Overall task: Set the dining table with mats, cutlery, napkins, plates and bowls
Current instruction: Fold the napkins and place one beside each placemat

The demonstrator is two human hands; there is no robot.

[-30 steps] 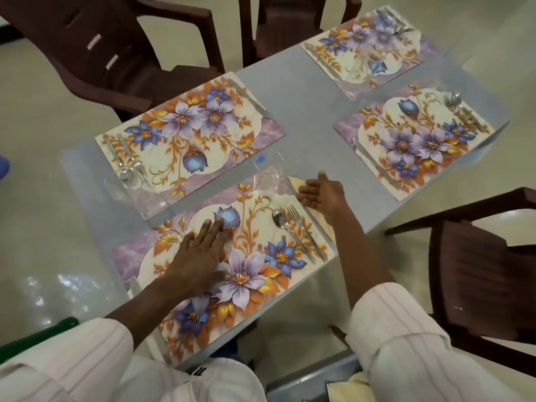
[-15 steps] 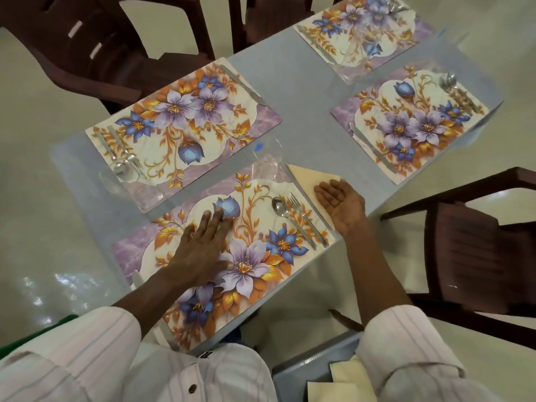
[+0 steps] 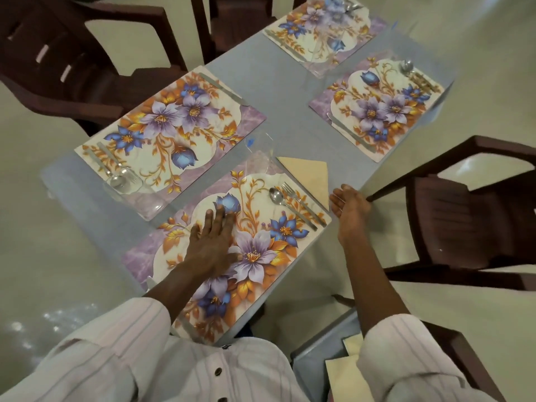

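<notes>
A frosted glass table (image 3: 284, 91) fills the view, with dark brown plastic chairs drawn up on the left (image 3: 72, 68) and on the right (image 3: 452, 216). Four rectangular mats lie on it, all in one pattern: a cream centre panel on a purple marbled ground, with large lilac and blue flowers and orange-gold leaves. The nearest mat (image 3: 261, 274) sits in front of the person, a second mat (image 3: 171, 126) lies beyond it to the left, a third mat (image 3: 377, 108) to the right, and a fourth mat (image 3: 319, 27) at the far end. The left hand (image 3: 211, 242) lies flat on the nearest mat, palm down with the fingers straight and spread, pressing the surface and holding nothing. The right hand (image 3: 349, 203) is at the table's right edge, its fingers relaxed and its grasp empty, with the fingertips just beside the near corner of a napkin (image 3: 310, 175); whether they touch it cannot be told. The napkin is pale cream, folded to a triangle, and lies on the glass along the right end of the nearest mat. On that end of the mat a steel spoon (image 3: 275, 195) and fork (image 3: 295, 198) lie side by side, heads pointing away from the person, with the fork nearer the napkin. A clear drinking glass (image 3: 258, 152) stands just past the mat's far edge.
</notes>
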